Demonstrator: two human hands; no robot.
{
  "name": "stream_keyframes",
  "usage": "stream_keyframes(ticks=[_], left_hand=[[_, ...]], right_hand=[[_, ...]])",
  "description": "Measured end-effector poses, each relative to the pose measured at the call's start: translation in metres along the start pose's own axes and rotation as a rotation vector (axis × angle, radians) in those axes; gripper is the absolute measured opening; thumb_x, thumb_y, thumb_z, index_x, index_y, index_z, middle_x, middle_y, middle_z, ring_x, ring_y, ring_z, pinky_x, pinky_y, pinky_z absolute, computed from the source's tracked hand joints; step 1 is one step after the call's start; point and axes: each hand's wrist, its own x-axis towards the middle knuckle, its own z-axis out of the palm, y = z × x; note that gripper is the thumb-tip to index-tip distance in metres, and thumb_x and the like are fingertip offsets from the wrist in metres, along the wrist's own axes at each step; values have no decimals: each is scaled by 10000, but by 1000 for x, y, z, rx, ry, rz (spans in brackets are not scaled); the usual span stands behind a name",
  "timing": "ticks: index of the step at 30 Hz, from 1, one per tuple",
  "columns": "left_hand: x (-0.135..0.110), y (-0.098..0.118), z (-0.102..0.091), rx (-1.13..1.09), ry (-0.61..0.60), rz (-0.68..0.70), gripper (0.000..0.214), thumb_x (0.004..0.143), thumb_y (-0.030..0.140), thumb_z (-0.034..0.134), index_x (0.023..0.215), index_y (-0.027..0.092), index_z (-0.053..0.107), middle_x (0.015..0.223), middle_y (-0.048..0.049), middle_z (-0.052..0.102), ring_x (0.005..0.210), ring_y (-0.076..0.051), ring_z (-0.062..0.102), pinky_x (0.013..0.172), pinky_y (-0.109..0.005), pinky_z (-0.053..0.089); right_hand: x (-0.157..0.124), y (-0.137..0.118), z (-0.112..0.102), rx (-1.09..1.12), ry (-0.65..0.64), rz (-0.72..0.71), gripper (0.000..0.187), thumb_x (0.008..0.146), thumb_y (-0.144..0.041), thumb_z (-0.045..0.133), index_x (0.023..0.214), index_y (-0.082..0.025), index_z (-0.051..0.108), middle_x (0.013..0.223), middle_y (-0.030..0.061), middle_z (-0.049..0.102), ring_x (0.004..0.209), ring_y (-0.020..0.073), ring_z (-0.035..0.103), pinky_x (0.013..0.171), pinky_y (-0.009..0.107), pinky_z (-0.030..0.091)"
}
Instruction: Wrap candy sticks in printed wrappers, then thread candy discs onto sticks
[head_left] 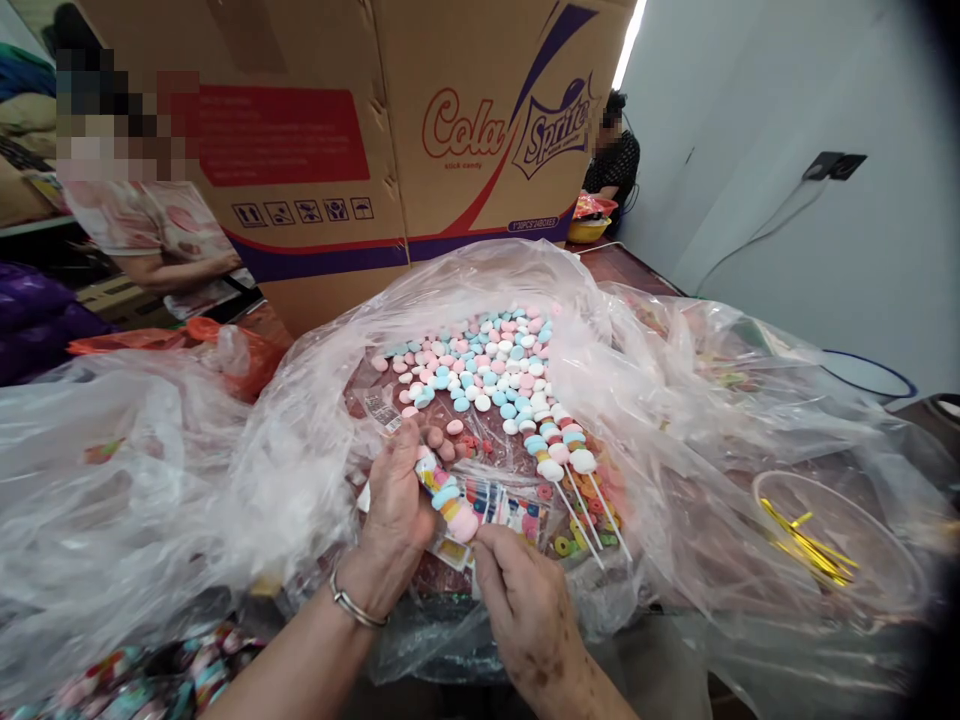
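A candy skewer (448, 500) of pink, blue, white and yellow pieces slants between my hands. My left hand (396, 500), with a bracelet at the wrist, is closed around its upper part; some printed wrapping seems to show there. At the lower end, by a pink candy, the fingers of my right hand (525, 600) are pinched together, with the stick mostly hidden in them. Flat printed wrappers (495, 505) lie beneath. Right of them, several candy skewers (574, 455) rest side by side, white sticks toward me. Beyond spread loose pastel candies (480, 365).
Gummy rings (604, 490) lie under the skewers. Clear plastic sheeting (300, 430) surrounds the work area. Gold twist ties (810, 545) sit in a clear bowl (892, 585) at right. A big carton (300, 120) stands behind. Wrapped candies (150, 670) fill the lower left. Two people are farther back.
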Motion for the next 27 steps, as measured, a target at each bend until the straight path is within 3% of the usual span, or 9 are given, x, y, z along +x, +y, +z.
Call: stream_keyframes(ticks=[3,5,9,14,17,21,25,27], left_hand=[[-1,-2,-1,41,-3,32,376,644,375,906,801,147,652,620,49,614,538,-90,580,581,-210,534],[-3,-5,-2,66,-4,38,380,631,397,911,728,142,645,614,37,631,550,-98,601,582,-209,532],[-7,-9,-3,83,-20,33,365,631,403,911,741,150,672,623,20,679,555,-123,636,558,-223,533],[-9,0,-2,111,59,4,368,630,359,917,832,129,713,829,-70,783,733,-190,730,670,-274,582],[-7,8,0,77,117,-13,352,587,283,933,800,131,698,758,-48,765,721,-197,733,717,-310,594],[-5,11,2,75,46,-11,326,585,267,932,698,140,653,595,26,652,565,-119,642,615,-232,553],[-11,4,6,72,-89,-83,341,601,297,936,749,133,676,565,63,578,487,-75,552,586,-217,526],[-18,-3,7,71,-136,-150,341,629,313,924,802,133,692,562,70,571,455,-64,520,604,-240,537]], right_hand=[[-2,-5,6,114,-94,116,252,979,-178,418,802,-194,597,593,-33,617,491,100,579,476,178,403],[-3,-5,12,75,-60,115,280,993,-190,391,798,-202,592,587,-36,617,472,99,567,468,183,389],[-1,3,18,-274,156,-31,318,1011,-163,356,850,-183,629,583,-3,626,474,132,592,488,239,385],[7,9,10,-475,163,-153,267,994,-97,406,884,-160,641,617,20,647,517,151,610,540,268,410],[8,7,10,-470,186,-198,239,992,-92,424,914,-144,644,623,28,651,532,163,619,557,276,420],[6,3,14,-289,160,-115,259,984,-112,401,911,-161,644,621,20,648,522,153,611,528,258,408],[8,-2,11,191,-38,222,296,991,-228,393,767,-203,585,544,-35,560,465,115,529,456,206,375],[11,-2,10,322,-86,333,295,980,-263,414,727,-207,554,529,-47,534,453,106,501,440,194,369]])
